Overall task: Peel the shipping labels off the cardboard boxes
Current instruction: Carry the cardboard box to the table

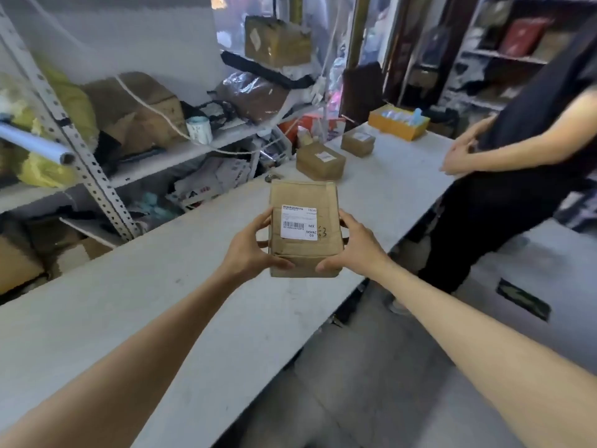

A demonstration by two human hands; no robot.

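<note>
Box (305, 195) of brown cardboard is held in both hands over a long, scuffed grey worktop (161, 302) that runs away to the upper right; whether its underside touches the surface cannot be told. Farther along the worktop lie a second box (319, 163) and a third box (358, 143), each with a white sticker on top, and beyond them an orange tray (399, 124). Left of the worktop stands a metal rack (97, 179) crowded with cartons, bags and a cord. At the right a second person (533, 124) in dark clothes stands on the grey floor (403, 383), with more shelves behind. On the held box's top face a white label (298, 221) lies flat, printed with a barcode and the letters "MX", "MXRC" and "03"; the smaller print is too blurred to read, and a handwritten mark beside it on the cardboard is unclear. The left hand (248, 250) grips the box's left side, fingers (261, 221) curled round the edge and thumb pressed on the near end. The right hand (355, 250) grips the right side the same way, its thumb lying on the near corner.
</note>
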